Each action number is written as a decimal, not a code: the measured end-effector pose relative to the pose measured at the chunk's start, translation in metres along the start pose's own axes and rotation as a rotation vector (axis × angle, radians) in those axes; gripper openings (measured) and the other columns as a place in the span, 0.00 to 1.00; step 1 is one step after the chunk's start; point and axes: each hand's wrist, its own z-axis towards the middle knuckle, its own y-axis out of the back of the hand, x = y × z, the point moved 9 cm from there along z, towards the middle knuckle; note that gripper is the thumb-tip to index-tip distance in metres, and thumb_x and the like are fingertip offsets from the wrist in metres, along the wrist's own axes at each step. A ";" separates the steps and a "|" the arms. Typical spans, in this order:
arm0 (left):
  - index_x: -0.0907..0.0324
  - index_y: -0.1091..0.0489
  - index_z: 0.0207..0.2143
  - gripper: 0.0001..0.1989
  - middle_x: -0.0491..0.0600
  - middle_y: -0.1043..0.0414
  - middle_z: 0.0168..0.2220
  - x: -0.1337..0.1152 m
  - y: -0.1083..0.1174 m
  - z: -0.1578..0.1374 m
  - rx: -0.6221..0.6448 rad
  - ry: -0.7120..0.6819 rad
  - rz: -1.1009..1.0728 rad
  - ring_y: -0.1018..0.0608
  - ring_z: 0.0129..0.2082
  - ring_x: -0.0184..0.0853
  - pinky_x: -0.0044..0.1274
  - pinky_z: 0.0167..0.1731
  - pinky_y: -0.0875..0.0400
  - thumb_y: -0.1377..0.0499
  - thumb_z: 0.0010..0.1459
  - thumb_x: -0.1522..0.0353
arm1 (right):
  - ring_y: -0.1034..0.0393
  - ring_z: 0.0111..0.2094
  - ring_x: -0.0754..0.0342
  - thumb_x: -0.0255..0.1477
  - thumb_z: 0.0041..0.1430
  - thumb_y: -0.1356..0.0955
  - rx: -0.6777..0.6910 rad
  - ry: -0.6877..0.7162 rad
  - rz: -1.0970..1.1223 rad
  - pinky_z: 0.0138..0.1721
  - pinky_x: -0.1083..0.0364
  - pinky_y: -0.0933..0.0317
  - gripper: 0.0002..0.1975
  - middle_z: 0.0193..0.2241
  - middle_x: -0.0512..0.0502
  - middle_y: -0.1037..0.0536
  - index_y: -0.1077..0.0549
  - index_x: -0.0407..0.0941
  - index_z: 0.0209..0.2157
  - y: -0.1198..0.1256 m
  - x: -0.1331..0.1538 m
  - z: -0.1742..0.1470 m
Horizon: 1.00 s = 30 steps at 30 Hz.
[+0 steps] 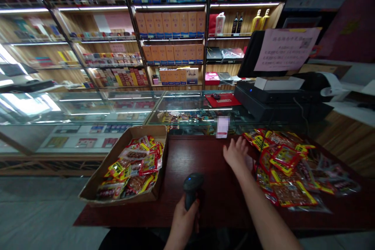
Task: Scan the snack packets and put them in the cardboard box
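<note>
In the head view, the left hand (185, 216) is wrapped around a dark scanner (193, 183) near the worktop's (187, 152) front edge. The right hand (236, 152), fingers spread and holding nothing visible, is near the far edge, beside snack packets (288, 160) heaped toward the right edge. A packet-filled cardboard box (146, 130) occupies the left end.

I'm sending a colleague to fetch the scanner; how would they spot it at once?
Find the dark red-brown table. Near its front edge, between the cardboard box and the loose heap of packets, the person's left hand holds the scanner. Its dark body with a small blue light stands out from the shiny red-and-yellow packets either side.
</note>
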 end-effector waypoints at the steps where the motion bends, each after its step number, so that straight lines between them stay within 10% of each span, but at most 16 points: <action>1: 0.60 0.33 0.40 0.27 0.36 0.36 0.14 0.000 0.000 0.000 0.000 -0.006 0.005 0.38 0.07 0.25 0.16 0.06 0.43 0.36 0.48 0.49 | 0.62 0.69 0.28 0.31 0.61 0.36 -0.018 -0.030 -0.144 0.64 0.30 0.62 0.30 0.68 0.20 0.50 0.36 0.28 0.61 0.007 -0.025 0.009; 6: 0.60 0.33 0.39 0.27 0.36 0.36 0.14 0.001 0.001 0.002 -0.010 -0.036 0.008 0.38 0.07 0.25 0.16 0.06 0.43 0.36 0.48 0.47 | 0.59 0.68 0.27 0.27 0.58 0.37 0.051 -0.051 -0.500 0.62 0.28 0.65 0.23 0.66 0.23 0.44 0.26 0.31 0.52 0.022 -0.081 0.032; 11: 0.60 0.33 0.41 0.27 0.37 0.35 0.14 0.000 -0.001 0.002 0.007 -0.030 0.052 0.37 0.07 0.26 0.16 0.06 0.43 0.37 0.50 0.48 | 0.47 0.64 0.39 0.26 0.58 0.38 0.036 0.234 -0.356 0.63 0.36 0.61 0.20 0.62 0.34 0.34 0.25 0.41 0.50 0.016 -0.022 0.032; 15: 0.60 0.33 0.40 0.28 0.36 0.35 0.14 -0.002 0.000 0.000 -0.004 -0.025 0.070 0.37 0.07 0.25 0.16 0.06 0.44 0.37 0.49 0.47 | 0.37 0.55 0.36 0.24 0.60 0.39 0.024 0.151 -0.340 0.57 0.38 0.50 0.19 0.51 0.26 0.27 0.26 0.36 0.50 0.006 -0.008 0.035; 20: 0.61 0.33 0.41 0.27 0.37 0.35 0.15 0.001 0.001 0.000 0.011 -0.031 0.055 0.36 0.08 0.25 0.16 0.07 0.43 0.37 0.50 0.48 | 0.45 0.61 0.28 0.20 0.64 0.45 -0.166 -0.010 -0.475 0.55 0.32 0.51 0.21 0.57 0.21 0.33 0.27 0.32 0.51 0.024 -0.048 0.043; 30: 0.60 0.34 0.41 0.24 0.37 0.36 0.15 0.002 -0.002 0.001 0.040 -0.025 0.059 0.37 0.08 0.25 0.15 0.07 0.43 0.38 0.53 0.51 | 0.26 0.40 0.40 0.19 0.64 0.44 -0.013 -0.015 -0.240 0.50 0.37 0.46 0.20 0.33 0.29 0.21 0.20 0.38 0.37 0.049 -0.106 0.069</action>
